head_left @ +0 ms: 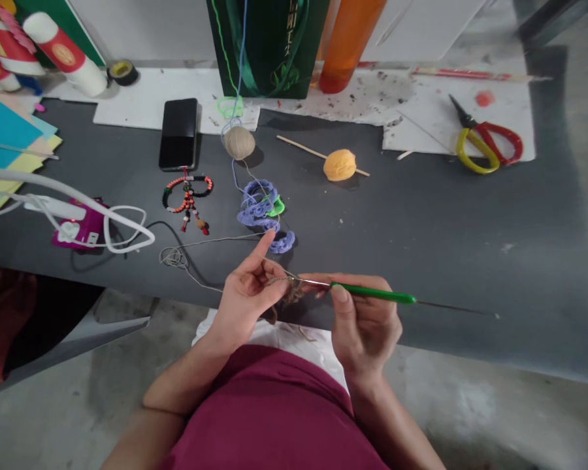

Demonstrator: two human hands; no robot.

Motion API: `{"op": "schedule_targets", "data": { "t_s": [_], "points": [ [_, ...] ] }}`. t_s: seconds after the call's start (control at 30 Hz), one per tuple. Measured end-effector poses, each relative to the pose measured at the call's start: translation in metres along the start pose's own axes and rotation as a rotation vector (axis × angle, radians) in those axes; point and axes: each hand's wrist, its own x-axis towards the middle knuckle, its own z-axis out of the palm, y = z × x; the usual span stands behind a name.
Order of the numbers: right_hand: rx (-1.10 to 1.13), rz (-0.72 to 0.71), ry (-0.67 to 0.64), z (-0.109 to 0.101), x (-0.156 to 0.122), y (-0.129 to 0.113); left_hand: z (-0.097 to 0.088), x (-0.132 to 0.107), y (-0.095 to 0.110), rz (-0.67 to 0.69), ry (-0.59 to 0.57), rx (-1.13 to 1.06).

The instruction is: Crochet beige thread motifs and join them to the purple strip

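Near the table's front edge, my left hand (247,297) pinches a small brown crochet piece (293,292), its index finger raised with beige yarn running over it. My right hand (367,320) grips a crochet hook (372,293) by its green handle. The hook's metal tip meets the crochet piece at my left fingertips. Beige yarn (174,256) lies loosely coiled to the left. Beyond my hands are a beige yarn ball (239,143) and a purple crochet piece (259,205) with a bit of green beside it. Part of the brown piece is hidden by my fingers.
Behind lie a black phone (178,134), a beaded bracelet (186,196), a yellow yarn ball (340,165) on a stick and scissors (485,140). A green bag (269,52) and an orange bottle (350,46) stand at the back. White cables (78,186) and a purple socket block (81,225) occupy the left.
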Motion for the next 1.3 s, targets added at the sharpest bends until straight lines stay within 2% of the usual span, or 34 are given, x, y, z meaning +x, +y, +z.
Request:
{"op": "schedule_targets", "data": {
  "t_s": [0.07, 0.2, 0.33, 0.53, 0.7, 0.83, 0.97, 1.13, 1.2, 1.3],
  "points": [
    [0.009, 0.051, 0.015, 0.000, 0.001, -0.002, 0.000, 0.000, 0.000, -0.008, -0.009, 0.006],
    [0.039, 0.053, -0.010, 0.000, 0.004, -0.003, 0.001, -0.001, 0.001, 0.014, -0.001, 0.043],
    [0.050, 0.010, -0.026, -0.002, 0.002, -0.003, 0.002, -0.002, 0.002, 0.068, 0.002, 0.118],
    [-0.067, -0.080, -0.074, -0.004, 0.000, -0.001, 0.001, -0.004, 0.002, 0.127, -0.023, 0.170],
    [-0.023, -0.150, -0.124, -0.005, 0.002, 0.001, 0.004, -0.004, 0.004, 0.137, 0.002, 0.176],
    [-0.070, -0.192, -0.148, -0.007, 0.005, -0.003, 0.007, -0.005, 0.009, 0.113, 0.042, 0.202],
    [-0.190, -0.126, -0.162, -0.011, 0.006, -0.006, 0.008, -0.008, 0.007, 0.061, 0.072, 0.254],
    [-0.187, -0.016, -0.154, -0.013, 0.001, -0.002, 0.005, -0.013, 0.000, 0.117, 0.086, 0.338],
    [-0.194, -0.026, -0.137, -0.012, 0.000, -0.001, 0.005, -0.013, 0.000, 0.123, 0.087, 0.319],
    [-0.165, -0.100, -0.115, -0.009, -0.001, -0.001, 0.006, -0.009, 0.003, 0.056, 0.031, 0.223]
  ]
}}
